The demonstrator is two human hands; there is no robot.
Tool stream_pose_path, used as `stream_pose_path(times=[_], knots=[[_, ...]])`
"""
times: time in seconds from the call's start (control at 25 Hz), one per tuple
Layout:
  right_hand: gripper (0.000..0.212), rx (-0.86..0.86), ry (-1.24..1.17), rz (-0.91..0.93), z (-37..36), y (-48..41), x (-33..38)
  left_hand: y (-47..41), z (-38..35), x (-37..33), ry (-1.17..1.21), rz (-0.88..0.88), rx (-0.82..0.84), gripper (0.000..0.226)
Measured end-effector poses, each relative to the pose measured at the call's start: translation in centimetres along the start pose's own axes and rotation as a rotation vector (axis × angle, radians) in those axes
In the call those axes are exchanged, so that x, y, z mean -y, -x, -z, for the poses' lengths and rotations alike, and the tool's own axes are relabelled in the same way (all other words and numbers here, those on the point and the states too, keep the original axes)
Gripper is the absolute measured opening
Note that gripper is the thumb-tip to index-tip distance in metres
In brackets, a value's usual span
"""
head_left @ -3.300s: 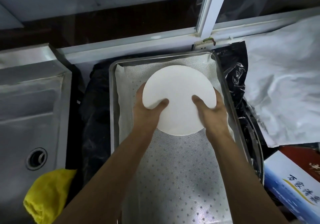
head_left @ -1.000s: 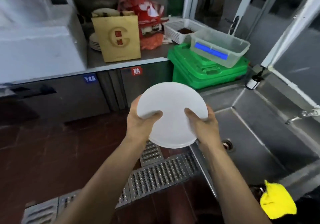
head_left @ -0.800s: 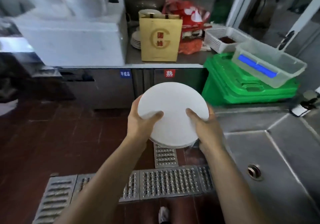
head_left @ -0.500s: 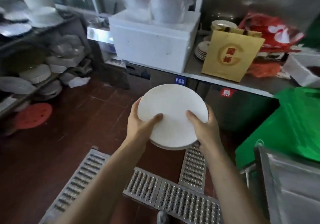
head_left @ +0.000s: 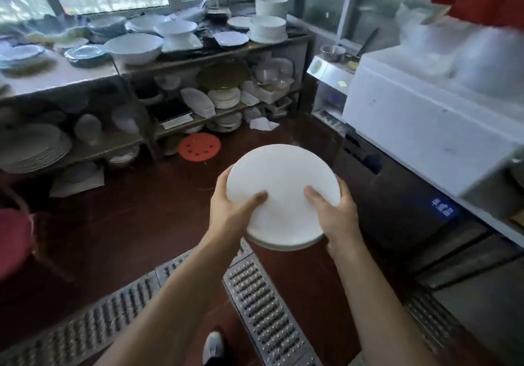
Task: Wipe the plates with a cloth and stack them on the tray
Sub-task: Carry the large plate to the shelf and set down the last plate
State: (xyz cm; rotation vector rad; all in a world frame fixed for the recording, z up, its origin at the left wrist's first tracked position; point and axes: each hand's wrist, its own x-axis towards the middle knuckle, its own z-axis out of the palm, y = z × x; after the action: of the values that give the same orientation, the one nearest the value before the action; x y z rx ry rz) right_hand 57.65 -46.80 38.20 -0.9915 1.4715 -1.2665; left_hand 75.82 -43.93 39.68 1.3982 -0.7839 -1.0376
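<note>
A plain, round, matte-white plate (head_left: 283, 189), a second rim showing under its near edge, is held in the air above the dark red floor (head_left: 127, 224), left hand (head_left: 232, 207) and right hand (head_left: 337, 215) gripping opposite sides, thumbs on top.

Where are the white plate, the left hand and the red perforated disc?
white plate (head_left: 283, 175): head view, middle of its top face.
left hand (head_left: 232, 207): head view, back of the hand.
red perforated disc (head_left: 199, 147): head view, its centre.

The plates (head_left: 283, 192) sit between the left hand (head_left: 231, 209) and right hand (head_left: 337, 218), the floor grate (head_left: 263, 309) below, dish shelves (head_left: 232, 51) behind-left, a box (head_left: 425, 116) right.
</note>
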Motion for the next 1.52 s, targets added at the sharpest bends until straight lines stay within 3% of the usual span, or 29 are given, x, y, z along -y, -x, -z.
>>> stream_pose_path(times=[0.64,0.92,1.52], knots=[[0.061,0.435,0.068,0.005,-38.7,-9.6,3.2,-24.0,25.5,-4.4,0.087,-0.033,-0.392,0.074],[0.06,0.564,0.04,-0.028,-53.6,-15.7,4.4,-35.5,32.5,-5.8,0.103,-0.053,-0.561,0.076],[0.052,0.811,0.061,-0.026,-85.2,-28.8,6.7,-61.0,48.3,-9.7,0.142,-0.089,-0.754,0.072]])
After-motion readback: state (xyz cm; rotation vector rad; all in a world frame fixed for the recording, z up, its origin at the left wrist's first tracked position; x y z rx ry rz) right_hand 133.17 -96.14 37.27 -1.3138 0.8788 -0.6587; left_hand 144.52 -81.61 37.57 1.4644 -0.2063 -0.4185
